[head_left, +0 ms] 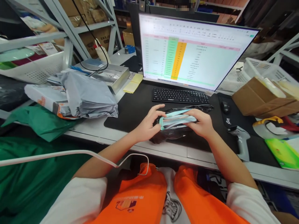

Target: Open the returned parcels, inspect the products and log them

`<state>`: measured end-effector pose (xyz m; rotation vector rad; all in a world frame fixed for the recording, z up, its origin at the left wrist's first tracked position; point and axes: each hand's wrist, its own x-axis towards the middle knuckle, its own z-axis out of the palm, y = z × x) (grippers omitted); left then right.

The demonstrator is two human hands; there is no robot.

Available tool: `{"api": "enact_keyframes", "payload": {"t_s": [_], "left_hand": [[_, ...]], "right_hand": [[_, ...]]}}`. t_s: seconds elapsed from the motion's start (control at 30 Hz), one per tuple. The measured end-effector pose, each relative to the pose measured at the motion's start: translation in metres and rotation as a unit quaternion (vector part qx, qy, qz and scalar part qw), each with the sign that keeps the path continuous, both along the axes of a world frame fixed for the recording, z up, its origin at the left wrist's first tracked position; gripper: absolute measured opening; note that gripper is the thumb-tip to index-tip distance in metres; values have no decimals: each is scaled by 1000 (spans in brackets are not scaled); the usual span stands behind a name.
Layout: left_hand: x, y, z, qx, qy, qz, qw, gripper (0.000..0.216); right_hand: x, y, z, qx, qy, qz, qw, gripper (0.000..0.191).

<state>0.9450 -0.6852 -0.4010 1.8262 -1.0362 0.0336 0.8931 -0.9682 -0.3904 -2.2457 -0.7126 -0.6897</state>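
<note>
A thick turquoise-edged bundle [177, 121] with pale, page-like layers is held low over the desk, between my two hands. My left hand [149, 123] pinches its left end with thumb and fingers, the index finger raised off it. Around its right end my right hand [201, 123] is closed, thumb below and fingers on top. Crumpled black plastic [167, 137] lies under and behind the bundle; whether it wraps the bundle I cannot tell. Just beyond sits a black keyboard [181, 96].
A monitor [196, 53] with a spreadsheet stands behind the keyboard. Grey mailing bags [88, 93] and yellow sticky notes [133, 83] lie left. On the right are a mouse [225, 107], a barcode scanner [241, 141] and a cardboard box [259, 96]. A white cable [79, 152] crosses my left arm.
</note>
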Motion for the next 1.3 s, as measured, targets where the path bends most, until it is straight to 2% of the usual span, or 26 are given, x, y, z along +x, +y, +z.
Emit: {"api": "enact_keyframes", "payload": {"t_s": [0.2, 0.27, 0.37, 0.43, 0.5, 0.53, 0.6, 0.63, 0.73, 0.8, 0.87, 0.93, 1.03, 1.1, 1.17, 1.3], "left_hand": [[-1, -7, -16, -39, 87, -17, 995, 42], [0, -9, -28, -35, 121, -4, 992, 45], [5, -15, -55, -11, 187, 24, 982, 45], [10, -17, -67, 9, 207, 19, 978, 39], [18, -15, -63, 5, 176, 40, 984, 35], [21, -12, -53, -10, 143, 70, 987, 34], [25, -7, -22, -44, 57, 124, 990, 36], [26, -7, -3, -41, 10, 124, 991, 38], [23, -14, 46, 85, -109, 37, 990, 46], [21, -22, 60, 166, -139, 0, 976, 42], [23, -25, 58, 185, -140, -17, 973, 34], [25, -21, 47, 153, -133, -38, 978, 31], [25, -9, 29, 64, -151, -54, 985, 30], [23, -3, 21, 12, -178, -62, 982, 27], [21, 1, 15, -21, -197, -62, 978, 22], [13, 5, 0, -55, -194, -4, 979, 20]], "right_hand": [[-2, -4, -12, 90, 32, -38, 995, 15], [0, -9, -20, 143, 40, -63, 987, 15], [8, -19, -30, 253, 67, -114, 958, 19], [12, -22, -29, 272, 99, -126, 949, 23], [13, -21, -21, 228, 124, -126, 957, 28], [12, -18, -15, 196, 126, -124, 964, 29], [8, -6, 0, 125, 119, -108, 979, 28], [5, 1, 6, 88, 111, -92, 986, 26], [-3, 24, 18, -3, 67, -46, 997, 25], [-9, 30, 19, -32, 3, -41, 999, 27], [-17, 25, 17, -39, -95, -68, 992, 24], [-23, 12, 15, -48, -158, -135, 977, 24], [-30, -9, 8, -82, -119, -208, 967, 34], [-33, -19, 0, -99, -88, -205, 970, 32], [-37, -23, -11, -105, -94, -210, 967, 44], [-50, -20, -31, -97, -105, -229, 963, 55]]}}
